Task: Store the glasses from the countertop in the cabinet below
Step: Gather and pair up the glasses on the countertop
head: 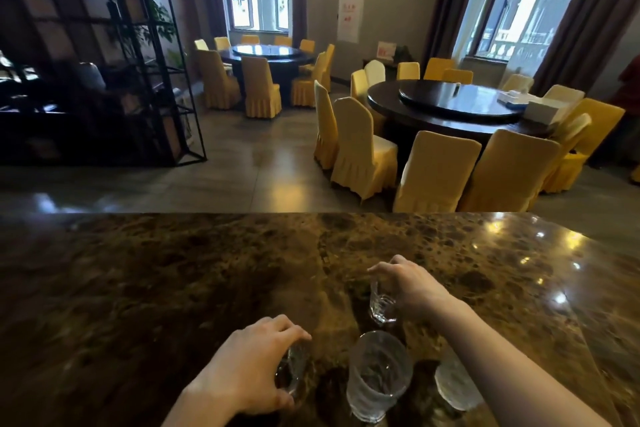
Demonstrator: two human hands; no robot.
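Note:
Several clear glasses stand on the dark marble countertop [173, 288]. My left hand [249, 367] wraps over the top of a small glass [292, 369] at the near edge. My right hand [408, 282] grips another small glass [381, 305] from above, farther back. Between the hands stands a taller textured glass [377, 374], untouched. A further glass [453, 388] shows partly behind my right forearm. The cabinet below is out of view.
Beyond the counter's far edge lies a dining room with two round dark tables [450, 104] ringed by yellow-covered chairs [363, 146]. A black metal shelf [138, 62] stands at the left. The countertop's right corner [554, 229] angles away.

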